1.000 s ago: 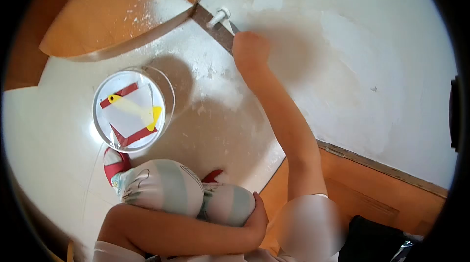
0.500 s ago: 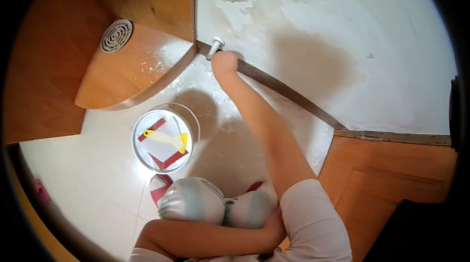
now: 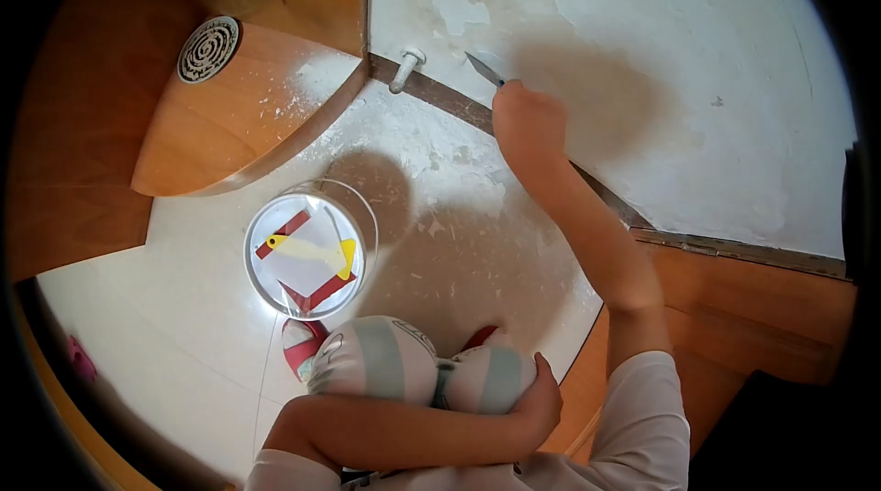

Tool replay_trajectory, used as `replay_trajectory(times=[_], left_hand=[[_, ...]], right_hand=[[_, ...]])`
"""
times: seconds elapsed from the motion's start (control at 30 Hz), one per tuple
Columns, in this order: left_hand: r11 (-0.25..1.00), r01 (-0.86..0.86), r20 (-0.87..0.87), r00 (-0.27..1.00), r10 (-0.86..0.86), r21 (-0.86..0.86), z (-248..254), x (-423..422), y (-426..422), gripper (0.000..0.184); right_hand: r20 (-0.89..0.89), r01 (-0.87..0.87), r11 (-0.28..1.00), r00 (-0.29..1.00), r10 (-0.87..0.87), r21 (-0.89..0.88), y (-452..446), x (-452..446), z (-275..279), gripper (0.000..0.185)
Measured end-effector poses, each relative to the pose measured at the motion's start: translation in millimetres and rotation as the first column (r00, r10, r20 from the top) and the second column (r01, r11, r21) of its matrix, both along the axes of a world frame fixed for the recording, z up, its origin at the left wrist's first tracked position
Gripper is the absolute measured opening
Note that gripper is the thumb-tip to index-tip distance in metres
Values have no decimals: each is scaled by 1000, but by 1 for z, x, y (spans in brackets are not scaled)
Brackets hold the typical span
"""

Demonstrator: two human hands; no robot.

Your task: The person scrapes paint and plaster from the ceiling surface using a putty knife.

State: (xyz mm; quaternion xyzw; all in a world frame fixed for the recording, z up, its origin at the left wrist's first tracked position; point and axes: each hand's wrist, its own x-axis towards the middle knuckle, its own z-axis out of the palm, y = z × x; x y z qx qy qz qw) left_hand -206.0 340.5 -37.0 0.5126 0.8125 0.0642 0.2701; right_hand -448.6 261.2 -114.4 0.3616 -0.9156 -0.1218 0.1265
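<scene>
My right hand (image 3: 532, 128) is closed round a scraper (image 3: 486, 70), whose pointed grey blade touches or nearly touches the patchy white wall (image 3: 633, 60), just above the dark baseboard. The blade lies to the right of a short white pipe (image 3: 405, 72) that sticks out near the corner. Across my lap, my left hand (image 3: 543, 399) rests round my knee in striped trousers, its fingers partly hidden; nothing shows in it.
A white bucket (image 3: 312, 257) with a wire handle holds a yellow tool and red-and-white packaging. Left of the corner is a curved wooden shelf (image 3: 248, 115) with a round grate (image 3: 209, 49). White flakes lie on the floor (image 3: 440, 252). A wooden panel (image 3: 734, 307) is at right.
My right hand has moved right, away from the pipe, and the blade has come into sight. The view has shifted slightly. My left hand shows more fully on the knee.
</scene>
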Motion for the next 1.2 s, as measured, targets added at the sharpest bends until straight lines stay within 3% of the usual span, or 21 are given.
replay_trajectory(times=[0.2, 0.27, 0.4, 0.47, 0.53, 0.63, 0.77, 0.83, 0.87, 0.93, 1.03, 1.1, 1.17, 1.2], left_hand=[[999, 33, 52, 998, -35, 43, 5, -3, 2, 44], [998, 45, 80, 996, -47, 33, 13, -5, -2, 43], [994, -105, 25, 994, 104, 17, 3, 10, 5, 42], [993, -119, 4, 993, 118, 23, 2, 7, 0, 42], [998, -54, 16, 998, 54, 24, 5, 0, -4, 42], [998, -7, 38, 999, 4, 54, 5, -1, 1, 42], [996, 45, 83, 995, -52, 77, 10, -12, -12, 41], [996, -89, -6, 996, 89, 33, -10, 8, 12, 40], [988, -156, -56, 986, 156, 9, -19, 14, 18, 39], [994, -108, 0, 994, 108, -2, -8, 4, 6, 38], [998, -47, 65, 997, 45, 35, 3, -4, -4, 38], [998, -46, 48, 998, 44, 44, 0, 1, 4, 38], [998, -41, 57, 998, 39, 47, 0, -3, 0, 40], [998, -31, 59, 998, 28, 47, 0, -4, -2, 41]], right_hand=[[-30, -134, 983, 991, 131, -126, 0, -14, -23, 4], [-43, -109, 990, 994, 105, -93, -21, -20, -49, 6], [-64, -201, 977, 978, 196, -68, -30, -12, -44, 9], [-90, -216, 962, 975, 204, -166, -2, -18, -51, 13], [23, 6, 981, 1000, -2, -192, 18, -10, -26, 9], [-50, -1, 991, 999, -6, -133, 29, -1, -3, 11], [-56, -52, 977, 998, 42, -205, -6, -13, -34, 9], [-98, -124, 962, 990, 103, -244, -38, -17, -56, 8], [-54, -93, 976, 995, 84, -198, -47, -14, -49, 8], [34, -43, 996, 998, 46, -83, -56, -3, -26, 8], [78, -15, 972, 996, 34, -233, -18, -6, -25, 11], [-132, -60, 994, 990, 49, -86, 13, 0, -2, 19], [-154, 134, 990, 978, -138, -38, 28, 9, 19, 25], [-180, 138, 990, 973, -141, -30, 32, 10, 22, 25]])
